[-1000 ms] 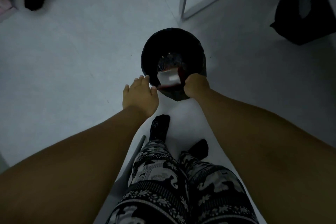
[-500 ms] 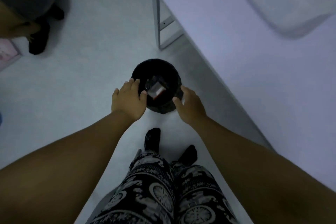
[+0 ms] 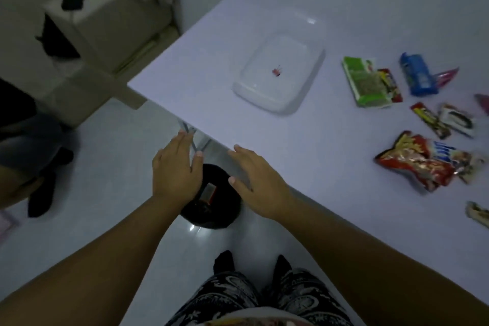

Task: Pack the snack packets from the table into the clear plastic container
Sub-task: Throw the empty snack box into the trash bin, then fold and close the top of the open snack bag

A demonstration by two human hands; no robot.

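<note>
While hovering over the bin, hands: left hand (image 3: 174, 167) and right hand (image 3: 260, 182) both bare, palms down, holding nothing.
Fingers: left fingers (image 3: 182, 143) straight and close together; right fingers (image 3: 243, 152) straight, loosely spread, thumb out. Nothing pinched on either side.
Bin (image 3: 225, 209): black, on the floor just off the desk edge, partly hidden under the left wrist. Small pale wrapper or box (image 3: 209, 192) lying inside; looks like rubbish, kept apart from the snacks.
Desk (image 3: 317, 153): white, right hand just crossing its near edge, likely heading for the packets.
Container (image 3: 264, 103): clear, open-topped, flat on the desk near the left corner, well apart from both hands. Only a tiny red speck (image 3: 276, 72) inside, too small to name. Mouth up and free, ready for loading.
Snack packets (image 3: 415, 164): all out on the desk to the right of the container, none packed yet. Red bag nearest; green packet (image 3: 366, 82) and blue packet (image 3: 418, 74) further back, just beside each other; smaller bars between.
Stage: packing not begun, by the look of it.
Next move, at a guess: right hand across to the red bag, then over to the container.
Risk: crinkly bags, slippery; a light grip could let one slide.
</note>
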